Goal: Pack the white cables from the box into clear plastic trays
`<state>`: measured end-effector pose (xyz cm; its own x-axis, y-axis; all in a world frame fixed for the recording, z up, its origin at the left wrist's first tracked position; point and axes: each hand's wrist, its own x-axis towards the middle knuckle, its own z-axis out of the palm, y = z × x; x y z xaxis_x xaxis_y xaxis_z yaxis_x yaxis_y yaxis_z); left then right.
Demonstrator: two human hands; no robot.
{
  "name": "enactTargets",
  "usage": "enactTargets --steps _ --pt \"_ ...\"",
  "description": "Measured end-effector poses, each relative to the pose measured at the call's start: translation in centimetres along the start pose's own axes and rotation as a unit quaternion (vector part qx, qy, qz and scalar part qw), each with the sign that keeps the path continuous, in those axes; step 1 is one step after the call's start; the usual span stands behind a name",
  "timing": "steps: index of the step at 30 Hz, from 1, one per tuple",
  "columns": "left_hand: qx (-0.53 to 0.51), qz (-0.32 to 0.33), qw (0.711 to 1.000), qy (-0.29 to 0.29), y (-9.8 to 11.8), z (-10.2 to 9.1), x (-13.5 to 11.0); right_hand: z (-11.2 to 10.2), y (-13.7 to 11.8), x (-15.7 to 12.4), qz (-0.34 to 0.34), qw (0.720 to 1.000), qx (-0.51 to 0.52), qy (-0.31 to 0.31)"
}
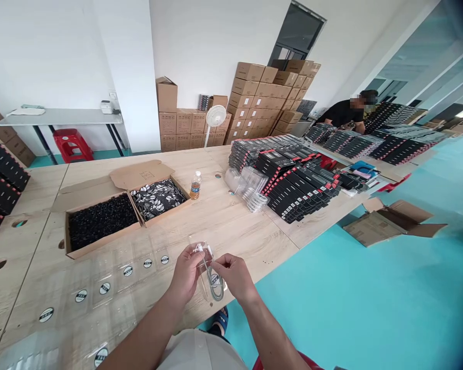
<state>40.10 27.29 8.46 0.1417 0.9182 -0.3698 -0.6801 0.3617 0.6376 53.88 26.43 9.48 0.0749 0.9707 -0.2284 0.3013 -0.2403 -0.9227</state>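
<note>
Over the near edge of the wooden table, my left hand (pixel 185 273) is closed on a clear plastic blister tray (pixel 203 289), with the thumb at white connector ends. A coiled light grey cable (pixel 217 295) lies along the tray, over a round black-and-white sticker. My right hand (pixel 236 280) pinches the cable from the right, its fingertips near the tray's middle. To the left, several clear trays (pixel 128 270) with the same kind of round sticker are laid out in rows on the table.
Behind the trays, cardboard boxes hold small black parts (pixel 102 221) and black-and-white stickers or packets (pixel 160 198). A drink bottle (pixel 195 185) stands beside them. Stacked black packages (pixel 299 187) and bundled cables (pixel 254 199) are at right. Farther back are a fan (pixel 216 116) and a person (pixel 341 114).
</note>
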Motion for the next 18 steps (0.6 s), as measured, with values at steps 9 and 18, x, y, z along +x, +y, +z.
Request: enactTargets --steps 9,18 --pt "0.053 0.009 0.998 0.040 -1.1 0.8 -0.1 0.5 -0.5 -0.1 0.006 0.997 -0.069 0.020" --pt "0.002 0.010 0.997 0.079 -1.1 0.8 0.5 0.8 -0.2 -2.1 -0.098 0.977 -0.181 0.047"
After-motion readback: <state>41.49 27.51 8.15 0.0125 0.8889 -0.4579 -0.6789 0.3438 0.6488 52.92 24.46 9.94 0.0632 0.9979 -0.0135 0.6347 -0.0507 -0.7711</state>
